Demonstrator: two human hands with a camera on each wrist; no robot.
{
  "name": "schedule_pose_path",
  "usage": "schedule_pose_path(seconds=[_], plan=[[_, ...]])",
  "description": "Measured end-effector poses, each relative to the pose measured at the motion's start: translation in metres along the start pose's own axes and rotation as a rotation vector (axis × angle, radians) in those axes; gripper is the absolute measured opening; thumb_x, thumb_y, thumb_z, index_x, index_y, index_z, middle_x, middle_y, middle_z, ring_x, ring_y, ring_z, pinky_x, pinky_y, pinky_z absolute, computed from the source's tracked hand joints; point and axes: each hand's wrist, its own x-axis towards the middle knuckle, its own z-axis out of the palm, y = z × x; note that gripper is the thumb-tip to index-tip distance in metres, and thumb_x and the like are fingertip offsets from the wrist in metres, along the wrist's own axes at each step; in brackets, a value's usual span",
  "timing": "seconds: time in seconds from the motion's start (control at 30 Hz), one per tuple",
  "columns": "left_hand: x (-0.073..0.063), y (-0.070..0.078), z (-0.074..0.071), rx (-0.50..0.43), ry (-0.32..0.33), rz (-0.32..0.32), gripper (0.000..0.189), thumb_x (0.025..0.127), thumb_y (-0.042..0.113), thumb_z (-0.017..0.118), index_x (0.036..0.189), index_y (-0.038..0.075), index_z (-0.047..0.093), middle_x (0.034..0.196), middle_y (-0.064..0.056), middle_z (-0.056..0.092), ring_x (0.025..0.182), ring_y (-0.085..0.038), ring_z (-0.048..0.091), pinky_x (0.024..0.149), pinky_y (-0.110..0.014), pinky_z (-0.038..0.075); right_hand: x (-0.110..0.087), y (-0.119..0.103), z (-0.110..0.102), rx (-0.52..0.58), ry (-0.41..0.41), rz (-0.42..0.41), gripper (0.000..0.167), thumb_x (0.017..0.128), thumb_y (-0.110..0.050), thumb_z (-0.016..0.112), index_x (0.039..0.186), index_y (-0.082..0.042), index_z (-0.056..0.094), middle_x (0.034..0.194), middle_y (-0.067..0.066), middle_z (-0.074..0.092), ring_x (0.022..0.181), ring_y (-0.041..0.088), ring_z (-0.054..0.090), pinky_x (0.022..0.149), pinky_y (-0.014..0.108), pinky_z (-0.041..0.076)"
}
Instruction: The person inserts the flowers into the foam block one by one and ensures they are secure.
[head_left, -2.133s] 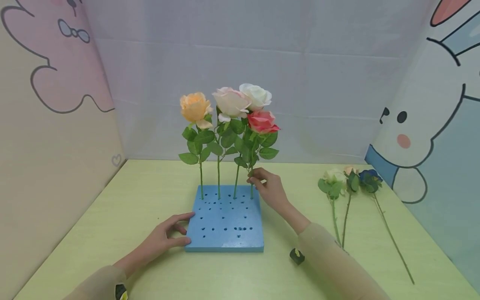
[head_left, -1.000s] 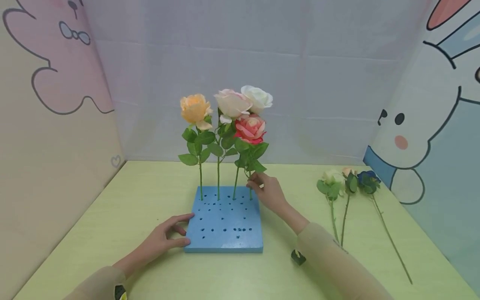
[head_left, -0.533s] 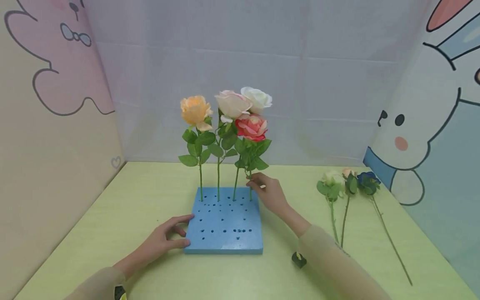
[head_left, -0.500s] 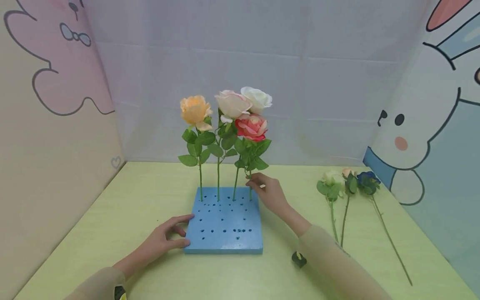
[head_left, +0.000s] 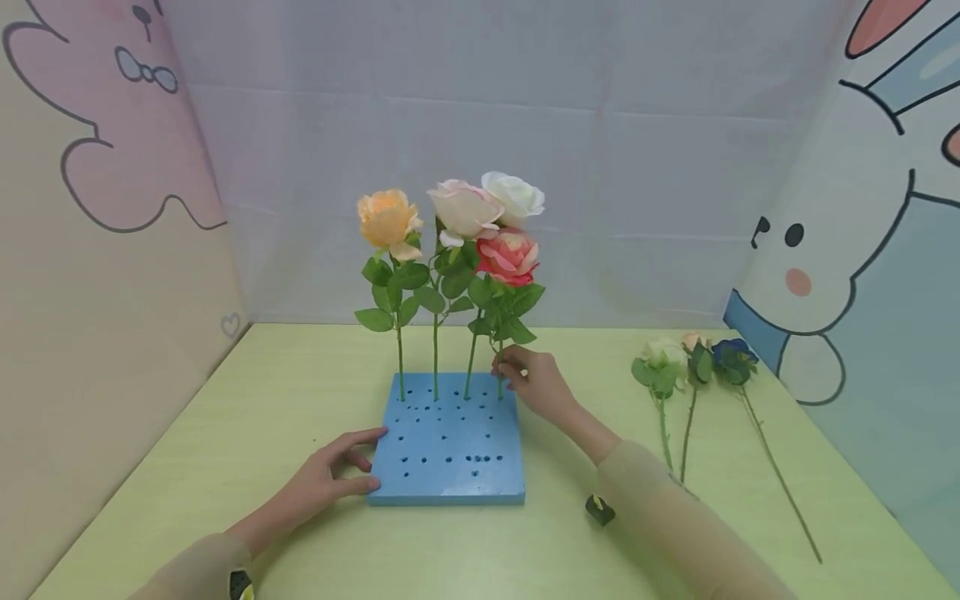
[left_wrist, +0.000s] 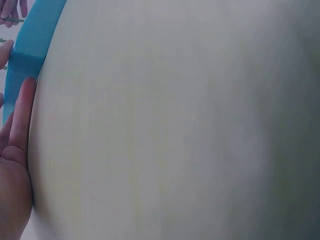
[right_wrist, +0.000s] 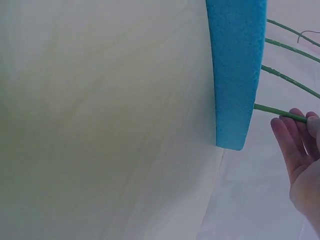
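A blue foam board (head_left: 442, 490) with several small holes lies on the table. Along its far side stand an orange rose (head_left: 388, 221), a pale pink rose (head_left: 462, 210), a white rose (head_left: 514, 197) and a coral-red rose (head_left: 507, 257). My right hand (head_left: 542, 387) pinches the coral-red rose's stem a little above the board. In the right wrist view, that stem (right_wrist: 272, 110) enters the foam's top, with thumb and fingertips around it. My left hand (head_left: 326, 473) rests at the board's left edge, thumb and fingers spread and touching its side (left_wrist: 30, 55).
To the right, a cream rose (head_left: 663, 360), a peach rose (head_left: 696, 354) and a dark blue rose (head_left: 735, 358) lie on the yellow-green table (head_left: 300, 367). A small black-and-yellow piece (head_left: 599, 510) shows beside my right sleeve. A pale curtain (head_left: 637, 167) hangs behind.
The coral-red rose's bloom has turned to show more of its front and shifted left, then slightly back right. My right hand keeps its stem pinched; my left hand stays at the board.
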Motion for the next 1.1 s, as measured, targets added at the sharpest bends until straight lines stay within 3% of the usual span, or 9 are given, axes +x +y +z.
schedule_pose_path(seconds=[0.63,0.8,0.97,1.1], plan=[[0.0015,-0.0032,-0.0031,-0.004,-0.001,0.006,0.066,0.085,0.030,0.077,0.145,0.024,0.049,0.138,-0.006,0.057,0.097,-0.003,0.060,0.087,-0.021,0.042,0.0012,-0.0002,0.0011,-0.068,-0.009,-0.028,0.011,0.098,-0.002,0.056,0.098,-0.004,0.066,0.094,0.009,0.074,0.086,0.019,0.074,0.068,0.018,0.056],[-0.0019,-0.0032,-0.0017,0.005,-0.012,-0.003,0.066,0.086,0.030,0.076,0.145,0.022,0.049,0.138,-0.007,0.056,0.097,-0.004,0.059,0.086,-0.021,0.042,-0.0025,-0.0003,0.0024,-0.082,-0.011,-0.030,0.010,0.098,-0.004,0.056,0.100,-0.006,0.066,0.093,0.007,0.074,0.086,0.019,0.073,0.070,0.020,0.056],[-0.0022,-0.0014,-0.0008,-0.002,-0.016,-0.051,0.067,0.085,0.033,0.077,0.145,0.026,0.049,0.142,-0.003,0.054,0.098,-0.004,0.059,0.087,-0.021,0.041,-0.0040,-0.0005,0.0011,-0.125,0.004,-0.045,0.011,0.098,-0.006,0.057,0.103,-0.006,0.067,0.094,0.005,0.076,0.089,0.018,0.075,0.072,0.022,0.054],[-0.0019,-0.0003,-0.0009,-0.014,-0.014,-0.044,0.067,0.085,0.032,0.077,0.145,0.025,0.049,0.143,-0.004,0.054,0.098,-0.004,0.059,0.087,-0.020,0.042,-0.0041,-0.0035,-0.0027,-0.131,0.009,-0.046,0.016,0.098,-0.009,0.058,0.111,-0.005,0.067,0.095,0.006,0.077,0.089,0.021,0.075,0.070,0.028,0.056]])
